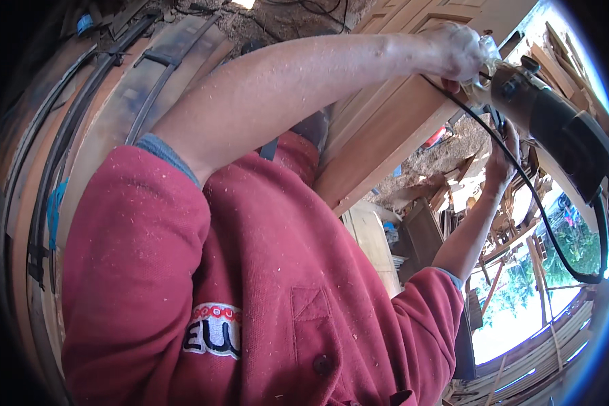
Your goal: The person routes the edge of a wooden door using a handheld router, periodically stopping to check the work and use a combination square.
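My left hand [453, 53] is closed at the clear plastic end of a corded power tool [555, 118], which looks like a trim router with a dark, rounded body. The tool lies tilted beyond the edge of a panelled wooden door [379, 135]. Below the tool's clear end, my right hand [504, 152] is raised with its fingers curled around something dark and narrow, too small to make out. A black cord [531, 186] loops from the tool's back end and passes in front of my right hand toward the left one.
On the left lean long boards [108, 128] with dark clamps or bars [159, 88] across them. Wood offcuts [457, 179] and shavings cover the ground on the right, near a red object [434, 137]. A dark cabinet-like panel [419, 233] stands past my right arm.
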The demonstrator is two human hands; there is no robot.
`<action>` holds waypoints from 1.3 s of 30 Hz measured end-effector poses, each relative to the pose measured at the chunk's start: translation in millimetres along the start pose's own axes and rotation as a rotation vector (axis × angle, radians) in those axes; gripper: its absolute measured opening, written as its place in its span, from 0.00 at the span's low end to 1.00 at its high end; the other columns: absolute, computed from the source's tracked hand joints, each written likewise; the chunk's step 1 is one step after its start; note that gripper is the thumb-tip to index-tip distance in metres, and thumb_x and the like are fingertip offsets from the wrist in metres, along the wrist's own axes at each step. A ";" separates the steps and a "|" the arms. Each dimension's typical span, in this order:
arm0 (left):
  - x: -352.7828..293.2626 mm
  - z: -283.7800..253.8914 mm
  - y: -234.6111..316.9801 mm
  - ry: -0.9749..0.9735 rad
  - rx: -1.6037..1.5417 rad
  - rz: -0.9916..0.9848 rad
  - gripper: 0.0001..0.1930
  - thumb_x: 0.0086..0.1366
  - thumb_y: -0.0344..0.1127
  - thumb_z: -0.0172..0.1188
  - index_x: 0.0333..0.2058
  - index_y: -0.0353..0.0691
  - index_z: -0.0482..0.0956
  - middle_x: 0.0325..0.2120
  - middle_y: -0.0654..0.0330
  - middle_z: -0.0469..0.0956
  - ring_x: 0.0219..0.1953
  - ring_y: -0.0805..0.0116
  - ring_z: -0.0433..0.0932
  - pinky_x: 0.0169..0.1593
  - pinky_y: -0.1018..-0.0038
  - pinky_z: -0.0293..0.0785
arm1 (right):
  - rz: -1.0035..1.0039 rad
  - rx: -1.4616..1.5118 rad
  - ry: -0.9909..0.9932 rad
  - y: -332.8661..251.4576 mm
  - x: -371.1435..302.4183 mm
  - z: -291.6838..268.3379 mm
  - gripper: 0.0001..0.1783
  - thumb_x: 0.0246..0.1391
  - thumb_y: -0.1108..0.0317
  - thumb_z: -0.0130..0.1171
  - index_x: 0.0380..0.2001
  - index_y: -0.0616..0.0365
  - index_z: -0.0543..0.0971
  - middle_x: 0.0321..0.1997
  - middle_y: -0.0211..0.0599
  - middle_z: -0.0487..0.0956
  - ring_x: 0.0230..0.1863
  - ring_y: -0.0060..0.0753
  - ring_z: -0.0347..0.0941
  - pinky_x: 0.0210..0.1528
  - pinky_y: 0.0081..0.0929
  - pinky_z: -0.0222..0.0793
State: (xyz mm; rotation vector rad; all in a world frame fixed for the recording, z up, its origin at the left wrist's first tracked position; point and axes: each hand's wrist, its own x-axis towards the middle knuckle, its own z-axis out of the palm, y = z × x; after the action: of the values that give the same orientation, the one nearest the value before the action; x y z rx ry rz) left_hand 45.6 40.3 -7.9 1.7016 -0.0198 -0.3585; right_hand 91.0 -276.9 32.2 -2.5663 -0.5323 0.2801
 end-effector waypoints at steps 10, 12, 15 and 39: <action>-14.4 5.0 2.2 0.043 -0.028 -0.055 0.15 0.65 0.30 0.47 0.46 0.34 0.77 0.23 0.57 0.83 0.26 0.68 0.85 0.36 0.71 0.83 | 0.028 -0.084 0.027 5.0 1.8 5.0 0.22 0.56 0.67 0.67 0.53 0.61 0.78 0.47 0.35 0.81 0.48 0.24 0.76 0.54 0.24 0.68; -14.2 5.1 3.0 0.046 0.049 -0.040 0.15 0.65 0.31 0.47 0.47 0.35 0.78 0.27 0.54 0.83 0.29 0.64 0.85 0.39 0.68 0.82 | 0.006 -0.114 0.032 4.0 0.3 2.7 0.22 0.56 0.67 0.67 0.53 0.60 0.79 0.47 0.35 0.81 0.48 0.24 0.76 0.54 0.24 0.68; -11.4 9.7 -0.9 0.055 0.192 -0.017 0.17 0.64 0.34 0.48 0.48 0.35 0.78 0.33 0.49 0.82 0.36 0.58 0.85 0.43 0.62 0.81 | -0.004 -0.135 0.032 0.8 1.3 5.4 0.21 0.56 0.67 0.67 0.53 0.60 0.79 0.48 0.35 0.81 0.48 0.24 0.75 0.54 0.25 0.69; -29.1 19.3 -3.9 0.280 -0.388 -0.116 0.23 0.67 0.47 0.54 0.31 0.25 0.72 0.25 0.36 0.78 0.34 0.42 0.82 0.38 0.56 0.75 | -0.113 -0.403 0.044 43.4 -21.9 -8.4 0.07 0.55 0.70 0.68 0.37 0.60 0.85 0.33 0.27 0.83 0.34 0.15 0.70 0.39 0.21 0.65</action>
State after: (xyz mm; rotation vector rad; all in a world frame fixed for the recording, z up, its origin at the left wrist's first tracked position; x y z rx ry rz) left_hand 12.4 28.7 -7.4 1.3568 0.3350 -0.1911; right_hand 87.5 -324.4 19.3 -2.9046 -0.7818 0.0808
